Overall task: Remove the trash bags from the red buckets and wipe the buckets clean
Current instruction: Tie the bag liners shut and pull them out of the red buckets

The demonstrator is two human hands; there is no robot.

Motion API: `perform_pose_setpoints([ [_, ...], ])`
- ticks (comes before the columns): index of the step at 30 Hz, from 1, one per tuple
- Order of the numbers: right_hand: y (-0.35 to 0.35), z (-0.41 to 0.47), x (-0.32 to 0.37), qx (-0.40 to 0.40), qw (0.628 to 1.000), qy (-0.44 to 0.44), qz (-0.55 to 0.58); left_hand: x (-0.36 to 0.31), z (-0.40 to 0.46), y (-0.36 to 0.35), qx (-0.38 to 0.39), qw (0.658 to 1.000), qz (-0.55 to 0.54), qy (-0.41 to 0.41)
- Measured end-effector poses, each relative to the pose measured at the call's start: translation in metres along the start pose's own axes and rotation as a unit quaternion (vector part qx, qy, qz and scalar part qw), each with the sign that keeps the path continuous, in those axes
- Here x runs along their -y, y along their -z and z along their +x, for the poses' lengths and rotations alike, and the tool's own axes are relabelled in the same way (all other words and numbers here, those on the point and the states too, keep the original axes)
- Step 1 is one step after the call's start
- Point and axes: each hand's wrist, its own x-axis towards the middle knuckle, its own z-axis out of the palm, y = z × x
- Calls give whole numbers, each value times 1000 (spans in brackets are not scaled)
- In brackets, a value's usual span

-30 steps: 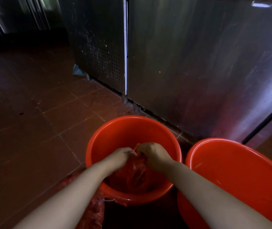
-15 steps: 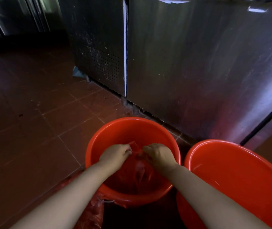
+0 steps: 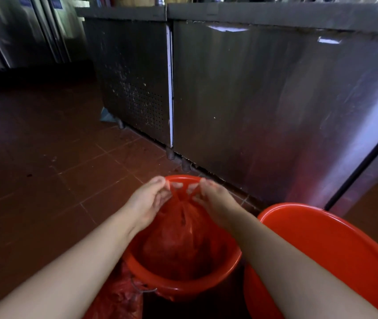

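A small red bucket [image 3: 183, 287] stands on the tiled floor in front of me. A full red trash bag [image 3: 178, 240] hangs inside it, its neck gathered at the top. My left hand [image 3: 149, 201] and my right hand [image 3: 213, 199] each pinch a strip of the bag's top, pulled apart above the bucket's far rim. A larger red bucket [image 3: 335, 256] stands to the right, with no bag visible in it.
A stainless steel counter cabinet [image 3: 264, 100] runs along the back, close behind both buckets. Another crumpled red bag [image 3: 119, 298] lies on the floor by the small bucket's near side. Dark red floor tiles [image 3: 45, 180] stretch away to the left.
Both hands have risen from inside the small bucket to above its far rim, drawing the bag's top up and stretching its strips apart. The view has tilted upward.
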Motion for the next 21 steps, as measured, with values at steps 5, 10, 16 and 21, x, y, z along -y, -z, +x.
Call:
perform_pose_setpoints([
  [5, -1, 7, 60, 65, 905, -20, 419, -65, 7, -22, -5, 968, -247, -43],
  [10, 35, 0, 66, -32, 902, -68, 426, -77, 12, 14, -114, 976, -182, 32],
  [16, 72, -7, 19, -123, 900, -131, 397, -34, 8, 62, -222, 946, -195, 129],
  [21, 71, -9, 16, -122, 936, -99, 315, -23, 1, 50, -189, 972, -98, 104],
])
